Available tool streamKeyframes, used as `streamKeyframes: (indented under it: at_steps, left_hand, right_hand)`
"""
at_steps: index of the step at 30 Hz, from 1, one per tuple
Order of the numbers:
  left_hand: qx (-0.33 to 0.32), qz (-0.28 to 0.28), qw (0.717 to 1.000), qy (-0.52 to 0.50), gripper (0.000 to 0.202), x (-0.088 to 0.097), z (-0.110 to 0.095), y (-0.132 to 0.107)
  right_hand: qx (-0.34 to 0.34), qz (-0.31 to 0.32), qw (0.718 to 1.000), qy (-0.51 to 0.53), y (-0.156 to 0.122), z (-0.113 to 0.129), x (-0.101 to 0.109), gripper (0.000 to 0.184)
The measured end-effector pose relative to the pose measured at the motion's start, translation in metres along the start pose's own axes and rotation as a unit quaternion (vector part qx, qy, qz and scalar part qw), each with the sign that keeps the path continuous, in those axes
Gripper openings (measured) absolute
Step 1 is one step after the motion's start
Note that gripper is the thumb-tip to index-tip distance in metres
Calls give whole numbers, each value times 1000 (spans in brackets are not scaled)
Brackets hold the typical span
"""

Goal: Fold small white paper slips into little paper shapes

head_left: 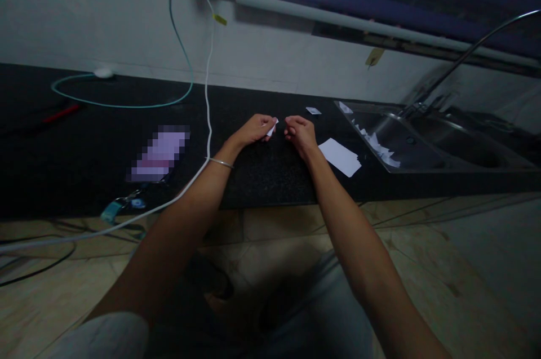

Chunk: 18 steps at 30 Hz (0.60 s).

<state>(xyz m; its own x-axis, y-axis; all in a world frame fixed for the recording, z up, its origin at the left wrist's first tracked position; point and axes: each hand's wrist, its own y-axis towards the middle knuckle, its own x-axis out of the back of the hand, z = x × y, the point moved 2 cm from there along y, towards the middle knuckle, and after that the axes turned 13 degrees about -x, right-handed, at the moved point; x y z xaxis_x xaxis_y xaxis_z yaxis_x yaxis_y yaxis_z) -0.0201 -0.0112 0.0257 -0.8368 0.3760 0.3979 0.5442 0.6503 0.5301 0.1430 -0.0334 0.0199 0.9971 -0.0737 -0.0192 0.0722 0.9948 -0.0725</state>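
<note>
My left hand (256, 129) is closed on a small white piece of paper (271, 129), held just above the dark counter (266, 178). Close by on the right, my right hand (301, 132) has its fingers curled together; whatever they hold, if anything, is hidden. A stack of white paper sheets (340, 157) lies beside my right wrist. Beyond that hand rests a small folded paper (313, 111). Several white paper scraps (378, 147) lie along the left rim of the sink.
A metal sink (456, 171) with a curved faucet (460, 60) stands at right. A white cable (208, 105) hangs across my left forearm. A teal cable (122, 106) loops at the left, near a blurred purple item (163, 150) and a red-handled object (61, 113).
</note>
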Motion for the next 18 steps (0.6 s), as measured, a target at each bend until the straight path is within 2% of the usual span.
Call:
streamKeyframes:
  at_steps: [8,18]
  left_hand:
    - [-36,-45,996,61,42,1,8,1]
    - [-43,-19,998,51,46,0,9,0]
  right_hand:
    - [63,12,998,-23,-2,-3,-3,24]
    - [112,0,991,-67,-1,-3,-1,31]
